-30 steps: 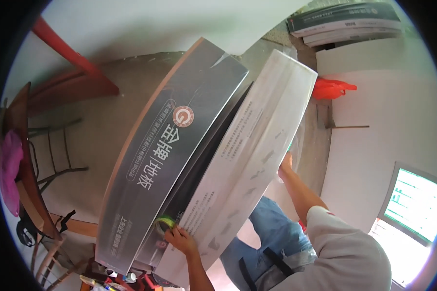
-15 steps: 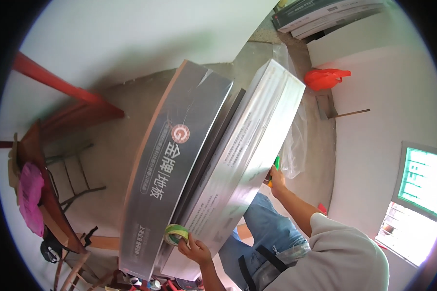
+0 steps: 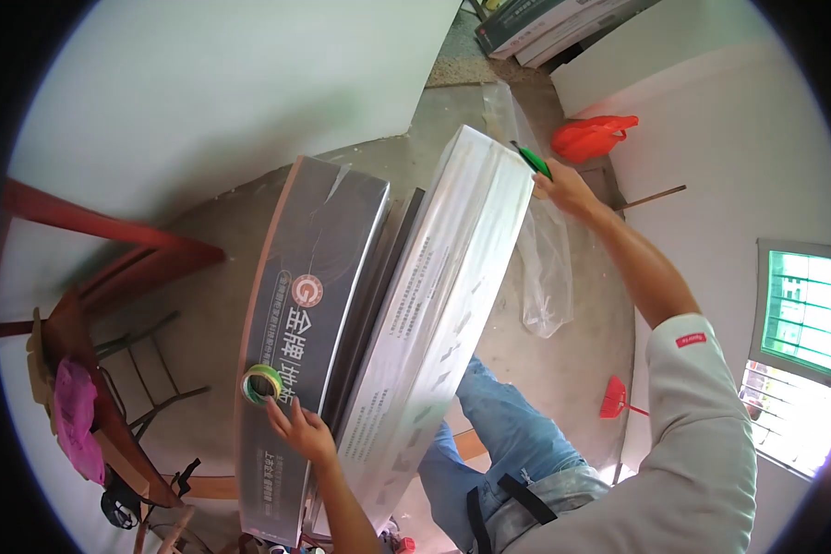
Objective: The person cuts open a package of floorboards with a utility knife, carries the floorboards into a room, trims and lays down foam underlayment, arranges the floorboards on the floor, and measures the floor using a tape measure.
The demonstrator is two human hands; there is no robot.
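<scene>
In my right hand point(image 3: 568, 189) is a green utility knife point(image 3: 532, 161), its dark tip beside the far right corner of a long pale box point(image 3: 439, 305). The pale box has plastic wrap over it. My left hand point(image 3: 302, 431) has its fingertips at the near rim of a green and yellow roll of tape point(image 3: 261, 382), over the face of a long dark grey box point(image 3: 282, 452). Whether the roll rests on that box I cannot tell. Between the two long boxes lies a narrow dark strip.
Clear plastic sheeting point(image 3: 547, 277) lies on the floor to the right, near a red bag point(image 3: 593, 138) and a red brush head point(image 3: 613, 399). At left stand a reddish wooden piece of furniture point(image 3: 111, 226) and a pink bag point(image 3: 76, 420). More boxes point(image 3: 545, 28) lie at the far end.
My right hand has carried the knife from the pale box's side up to its far end. My left hand and the tape roll have moved left, over the dark box.
</scene>
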